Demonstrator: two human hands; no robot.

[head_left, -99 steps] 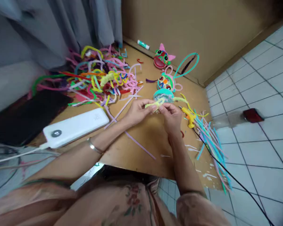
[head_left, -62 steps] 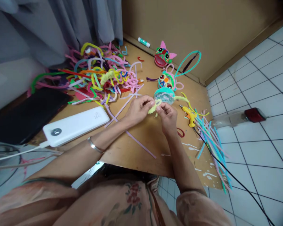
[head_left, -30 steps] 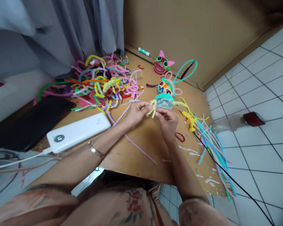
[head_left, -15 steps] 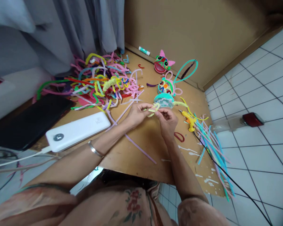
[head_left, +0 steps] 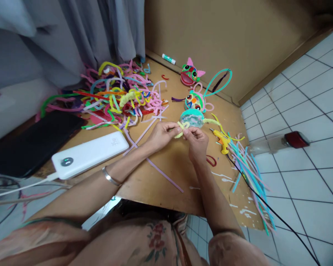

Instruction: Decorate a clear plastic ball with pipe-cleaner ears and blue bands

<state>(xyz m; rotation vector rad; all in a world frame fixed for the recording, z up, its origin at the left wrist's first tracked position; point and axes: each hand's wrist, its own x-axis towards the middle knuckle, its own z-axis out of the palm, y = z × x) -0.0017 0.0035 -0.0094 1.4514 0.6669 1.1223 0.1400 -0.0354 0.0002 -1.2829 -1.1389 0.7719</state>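
Note:
A pale yellow pipe cleaner (head_left: 185,125), bent into small loops, is pinched between both hands above the table. My left hand (head_left: 164,135) grips its left side with thumb and fingertips, and my right hand (head_left: 196,141) closes on its lower right side. Just beyond the fingers lies a round, turquoise-rimmed piece (head_left: 192,117) with a cloudy middle. Touching its far side is a colourful animal-face figure (head_left: 194,101) with pink loop ears. A second face figure (head_left: 189,74), with pink pointed ears and a red mouth, sits farther back.
A tangled heap of pipe cleaners (head_left: 119,96) covers the back left. A white power bank (head_left: 90,155) with a cable and a black flat device (head_left: 36,144) lie left. Right are a yellow glue gun (head_left: 223,142), its black cord, and straight pipe cleaners (head_left: 249,177). A glue stick (head_left: 168,59) lies behind.
The loops of the yellow pipe cleaner have turned and stand more upright between my fingers. Both hands stay in nearly the same place. The whole view has shifted slightly.

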